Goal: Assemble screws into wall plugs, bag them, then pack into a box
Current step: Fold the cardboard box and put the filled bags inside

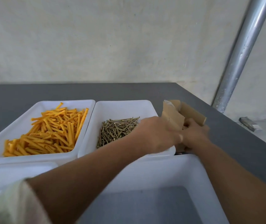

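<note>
A pale sleeve (7, 204) fills the bottom left corner, above a white tray (15, 168) at the near left of the grey table (32, 92). Behind it sits a 2nd white tray (74, 103) heaped with orange wall plugs (48, 133), piled mostly toward its near side. Touching its right wall is a 3rd white tray (122, 109) with a pile of brass-coloured screws (116, 131) lying toward its near half.

The left forearm crosses diagonally over the near right corner of the screw tray. The left hand (156, 135) is back-up above the tray's right edge, its fingers reaching the torn flap of the cardboard box (192, 112). Blur and the flap hide the fingertips, so I cannot tell whether that hand grips anything.

The box stands on the table just beside the screw tray's right side, its top open and flaps raised. The right hand (195, 135) comes in from the near right, touching the left hand, and its fingers curl over the near edge of the box's opening, holding it.

In front of both hands, a 4th, larger white tray (161, 172) takes up the near right of the table.

Far right, a slanted metal pipe (242, 54) runs up the pale wall (112, 38), and a small grey block (247, 123) lies on the floor past the table's edge.
</note>
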Motion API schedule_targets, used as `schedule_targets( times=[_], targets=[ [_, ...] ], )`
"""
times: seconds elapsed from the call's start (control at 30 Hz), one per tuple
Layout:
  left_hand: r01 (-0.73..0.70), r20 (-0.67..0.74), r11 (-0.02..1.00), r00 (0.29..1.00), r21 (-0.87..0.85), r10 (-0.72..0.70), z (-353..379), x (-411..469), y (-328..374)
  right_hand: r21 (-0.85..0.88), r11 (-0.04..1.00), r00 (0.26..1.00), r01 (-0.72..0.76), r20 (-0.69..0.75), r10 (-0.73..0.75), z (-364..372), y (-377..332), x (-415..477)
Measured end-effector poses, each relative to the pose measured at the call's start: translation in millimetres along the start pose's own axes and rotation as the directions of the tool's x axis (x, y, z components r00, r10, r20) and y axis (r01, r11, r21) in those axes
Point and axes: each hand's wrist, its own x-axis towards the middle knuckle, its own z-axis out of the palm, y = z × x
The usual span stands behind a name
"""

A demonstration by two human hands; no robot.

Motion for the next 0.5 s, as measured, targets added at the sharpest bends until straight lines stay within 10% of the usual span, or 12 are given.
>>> schedule_targets(
  times=[0.1,0.5],
  targets=[
    [-0.100,0.059,0.937,0.995,0.334,0.085,-16,-27,-27,-0.136,0.991,0.998,-0.002,0.060,0.010,4,-2,1],
    [-0.215,0.051,0.800,0.973,0.560,0.225,0,-58,-78,-0.219,0.976,0.993,-0.003,0.113,0.028,19,-17,25]
  ],
)
